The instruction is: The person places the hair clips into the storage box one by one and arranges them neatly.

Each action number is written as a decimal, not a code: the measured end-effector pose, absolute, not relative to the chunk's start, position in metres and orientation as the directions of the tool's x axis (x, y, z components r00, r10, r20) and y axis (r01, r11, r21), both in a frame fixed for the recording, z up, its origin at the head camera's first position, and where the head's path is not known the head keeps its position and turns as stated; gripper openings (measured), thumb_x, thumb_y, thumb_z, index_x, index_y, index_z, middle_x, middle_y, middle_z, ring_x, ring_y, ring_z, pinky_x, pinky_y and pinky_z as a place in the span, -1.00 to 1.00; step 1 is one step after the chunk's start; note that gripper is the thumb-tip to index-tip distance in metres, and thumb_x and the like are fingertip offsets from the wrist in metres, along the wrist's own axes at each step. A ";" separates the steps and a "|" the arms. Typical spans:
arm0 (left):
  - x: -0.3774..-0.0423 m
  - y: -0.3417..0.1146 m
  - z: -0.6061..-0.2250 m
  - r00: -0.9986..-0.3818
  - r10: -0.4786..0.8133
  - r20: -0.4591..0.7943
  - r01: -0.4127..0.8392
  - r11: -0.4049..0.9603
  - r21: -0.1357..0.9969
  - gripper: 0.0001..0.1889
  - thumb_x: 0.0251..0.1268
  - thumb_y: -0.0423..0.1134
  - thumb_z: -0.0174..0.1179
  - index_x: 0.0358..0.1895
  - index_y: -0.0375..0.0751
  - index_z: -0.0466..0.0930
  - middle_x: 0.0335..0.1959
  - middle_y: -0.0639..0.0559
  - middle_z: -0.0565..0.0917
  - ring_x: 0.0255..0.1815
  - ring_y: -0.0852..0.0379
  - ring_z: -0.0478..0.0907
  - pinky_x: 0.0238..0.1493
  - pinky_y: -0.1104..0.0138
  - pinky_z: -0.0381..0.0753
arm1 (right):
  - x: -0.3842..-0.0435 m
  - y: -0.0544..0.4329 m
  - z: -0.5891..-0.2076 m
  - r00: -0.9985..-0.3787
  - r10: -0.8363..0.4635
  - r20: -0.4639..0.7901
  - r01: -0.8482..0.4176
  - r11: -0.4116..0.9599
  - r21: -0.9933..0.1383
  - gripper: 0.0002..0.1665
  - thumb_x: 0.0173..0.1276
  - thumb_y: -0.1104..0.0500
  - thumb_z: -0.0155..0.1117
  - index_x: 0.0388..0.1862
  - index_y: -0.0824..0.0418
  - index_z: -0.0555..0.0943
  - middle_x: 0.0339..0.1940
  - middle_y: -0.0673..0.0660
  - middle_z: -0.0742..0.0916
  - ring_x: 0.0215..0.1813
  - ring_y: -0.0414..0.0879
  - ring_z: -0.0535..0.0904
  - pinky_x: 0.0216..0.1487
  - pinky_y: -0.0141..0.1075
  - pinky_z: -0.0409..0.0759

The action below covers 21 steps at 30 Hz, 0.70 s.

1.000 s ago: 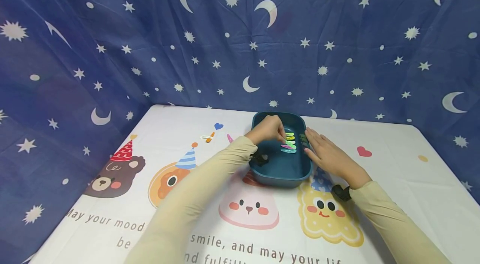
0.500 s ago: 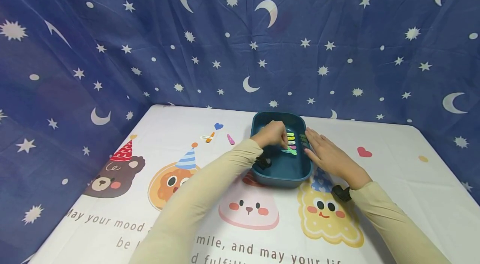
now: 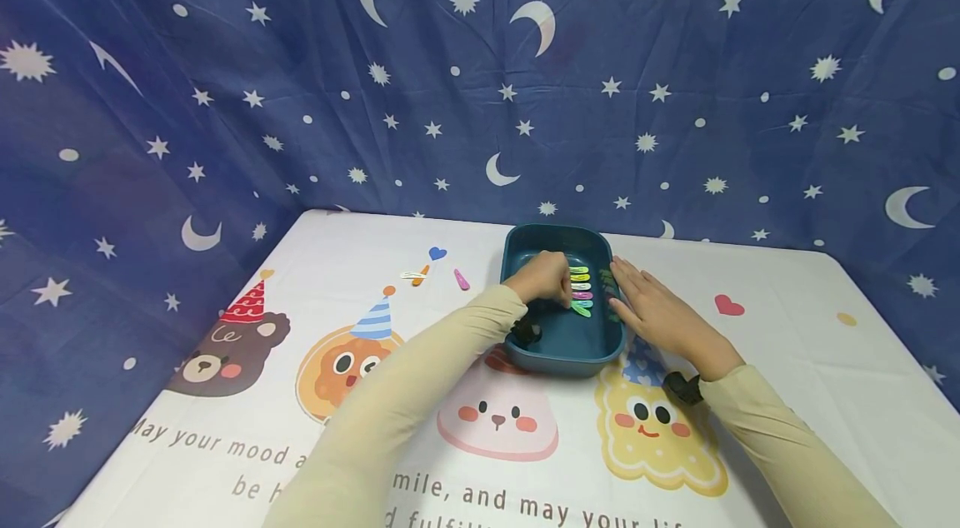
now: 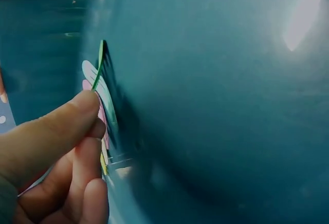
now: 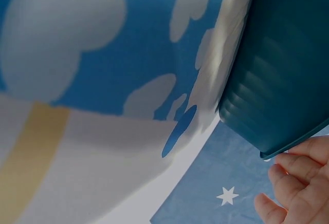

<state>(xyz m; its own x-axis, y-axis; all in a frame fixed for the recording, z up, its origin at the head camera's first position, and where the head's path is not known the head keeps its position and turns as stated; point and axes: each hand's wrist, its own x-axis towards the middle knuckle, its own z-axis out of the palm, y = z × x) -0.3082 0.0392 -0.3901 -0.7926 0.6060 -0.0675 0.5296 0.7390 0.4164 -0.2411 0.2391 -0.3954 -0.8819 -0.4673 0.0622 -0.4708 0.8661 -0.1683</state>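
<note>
In the head view a dark teal box (image 3: 561,363) stands toward the back of the table. My left hand (image 3: 546,278) reaches inside it and pinches a green hair clip (image 4: 101,59) between thumb and finger. That clip lies at a slant at the near end of a row of hair clips (image 3: 581,286) in yellow-green, yellow, white, pink and light blue. In the left wrist view the light blue clip (image 4: 105,93) sits right beside the green one. Along the box's right wall rests my right hand (image 3: 656,307), its fingers extended and touching the rim.
Left of the box, a pink hair clip (image 3: 461,279) lies on the white printed tablecloth (image 3: 825,361). Farther left a white hair clip (image 3: 413,275) crosses an orange hair clip (image 3: 422,278). A blue star-and-moon curtain (image 3: 480,78) hangs behind the table.
My left hand has brought the green clip toward the box's near end, from above the pink and light blue clips to just nearer than them. My right hand stays in place.
</note>
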 end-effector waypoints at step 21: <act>-0.304 0.038 -0.391 -0.825 0.542 -0.159 0.444 0.797 0.410 -0.93 -0.02 -0.32 0.41 -0.57 -0.17 0.75 -0.63 0.03 0.70 -0.66 0.31 0.47 -0.58 0.54 0.39 | -0.241 0.240 -0.397 -0.885 -0.462 0.056 -0.464 0.868 -0.175 -0.21 0.47 0.01 -0.06 0.46 0.45 -0.02 0.50 0.37 0.14 0.51 0.24 0.02 0.44 0.14 0.01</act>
